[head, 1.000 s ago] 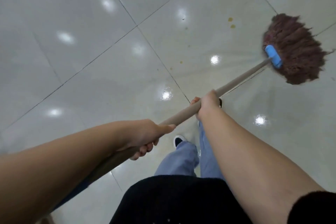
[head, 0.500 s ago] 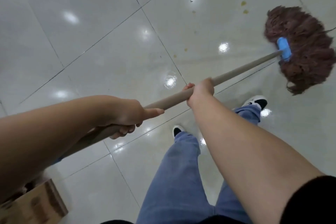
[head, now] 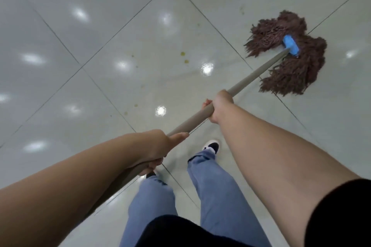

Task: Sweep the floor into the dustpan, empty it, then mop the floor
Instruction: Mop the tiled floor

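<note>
Mop head (head: 289, 52) sits flat on the floor (head: 100, 26) at far right, brown strings splayed both sides of a blue clamp (head: 290, 44), straddling a grout line. Handle (head: 253, 76) runs from the clamp back toward near left, low angle.

Grip: right hand (head: 219, 106) wraps the shaft about midway, fingers curled round it. Left hand (head: 160, 148) holds nearer the top end, thumb laid along the shaft, fingers curled under. Both closed on the handle, hands well apart.

Handling, my read: strings look soft and heavy if wet, so they will drag and lag the shaft rather than track it. Shaft looks stiff and smooth; could twist in the palm under side load. Wide two-hand spacing is the right hold: lower hand steers and presses, upper hand pivots. Grabbing closer to the clamp would give more downforce but less reach.

Step looks like mopping; no broom or dustpan in view, so sweeping is likely done.

Yellowish spots (head: 182, 53) lie left of the mop head, more scattered nearer, not yet wiped. Tiles are glossy with ceiling-light glare, probably slick once wet. Person's jeans (head: 210, 186) and one black-and-white shoe (head: 211, 146) are near centre, just behind the handle line; footing is the risk.
</note>
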Available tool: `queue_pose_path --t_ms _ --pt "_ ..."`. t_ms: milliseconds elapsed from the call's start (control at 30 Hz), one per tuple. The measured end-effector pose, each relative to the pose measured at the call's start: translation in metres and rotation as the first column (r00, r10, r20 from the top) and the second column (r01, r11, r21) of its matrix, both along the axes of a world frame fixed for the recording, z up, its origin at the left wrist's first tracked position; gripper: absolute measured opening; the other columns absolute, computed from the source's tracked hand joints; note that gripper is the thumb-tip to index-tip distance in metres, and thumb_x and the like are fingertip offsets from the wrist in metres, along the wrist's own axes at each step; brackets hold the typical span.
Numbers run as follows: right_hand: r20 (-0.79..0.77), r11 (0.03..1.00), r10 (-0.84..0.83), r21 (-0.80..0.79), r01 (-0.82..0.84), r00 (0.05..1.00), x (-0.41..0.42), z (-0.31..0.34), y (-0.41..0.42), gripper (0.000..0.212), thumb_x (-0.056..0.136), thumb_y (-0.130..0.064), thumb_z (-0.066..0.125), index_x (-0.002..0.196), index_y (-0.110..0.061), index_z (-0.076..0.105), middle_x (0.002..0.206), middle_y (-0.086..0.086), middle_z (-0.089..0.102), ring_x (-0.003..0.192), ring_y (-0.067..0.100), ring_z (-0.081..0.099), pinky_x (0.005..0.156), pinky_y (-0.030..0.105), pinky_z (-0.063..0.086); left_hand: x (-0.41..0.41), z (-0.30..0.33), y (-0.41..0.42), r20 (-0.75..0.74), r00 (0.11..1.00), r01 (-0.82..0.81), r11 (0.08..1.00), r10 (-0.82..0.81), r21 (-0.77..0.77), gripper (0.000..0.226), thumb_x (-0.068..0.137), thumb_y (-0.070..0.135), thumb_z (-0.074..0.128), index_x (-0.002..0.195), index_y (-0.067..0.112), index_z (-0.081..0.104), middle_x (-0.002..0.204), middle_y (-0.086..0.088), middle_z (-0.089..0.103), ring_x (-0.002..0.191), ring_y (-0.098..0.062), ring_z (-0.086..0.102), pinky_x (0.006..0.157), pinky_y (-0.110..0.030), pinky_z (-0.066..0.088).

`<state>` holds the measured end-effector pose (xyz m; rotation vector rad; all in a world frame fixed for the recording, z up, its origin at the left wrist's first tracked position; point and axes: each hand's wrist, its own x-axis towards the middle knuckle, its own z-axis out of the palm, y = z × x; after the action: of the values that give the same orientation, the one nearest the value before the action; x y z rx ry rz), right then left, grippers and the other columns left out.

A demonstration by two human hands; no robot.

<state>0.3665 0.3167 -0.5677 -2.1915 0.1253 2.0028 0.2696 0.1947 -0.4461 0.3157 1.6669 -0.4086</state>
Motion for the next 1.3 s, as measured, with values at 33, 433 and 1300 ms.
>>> queue_pose_path --t_ms 33,433,1300 --pt "0.009 1.0 0.014 0.008 -0.014 1.0 0.012 -0.001 0.026 0.037 0.098 -0.038 0.035 0.073 -0.011 0.038 0.06 0.007 0.047 0.044 0.017 0.043 0.033 0.015 0.043 0.013 -0.004 0.022 0.005 1.0 -0.022 1.0 0.022 0.02 0.07 0.078 0.075 0.039 0.07 0.006 0.049 0.03 0.002 0.038 0.027 -0.017 0.035 0.036 -0.012 0.033" --pt "0.051 0.991 0.105 0.082 -0.109 0.993 0.111 -0.02 0.28 0.031 0.098 -0.029 0.034 0.073 -0.011 0.035 0.061 0.006 0.041 0.045 0.013 0.039 0.031 0.013 0.04 0.119 -0.027 0.272 0.094 0.993 -0.076 0.995 0.069 0.07 0.07 0.079 0.076 0.036 0.061 0.008 0.046 0.037 -0.002 0.04 0.033 -0.017 0.039 0.042 -0.019 0.036" --pt "0.023 0.982 0.133 0.135 -0.135 0.991 0.305 -0.031 0.777 0.037 0.099 -0.032 0.034 0.073 -0.006 0.038 0.062 0.005 0.048 0.045 0.016 0.046 0.031 0.02 0.046 0.311 -0.028 0.773 0.084 0.976 -0.204 0.978 0.2 0.033 0.06 0.08 0.071 0.043 0.068 0.013 0.039 0.029 0.004 0.032 0.021 -0.008 0.028 0.035 -0.007 0.03"
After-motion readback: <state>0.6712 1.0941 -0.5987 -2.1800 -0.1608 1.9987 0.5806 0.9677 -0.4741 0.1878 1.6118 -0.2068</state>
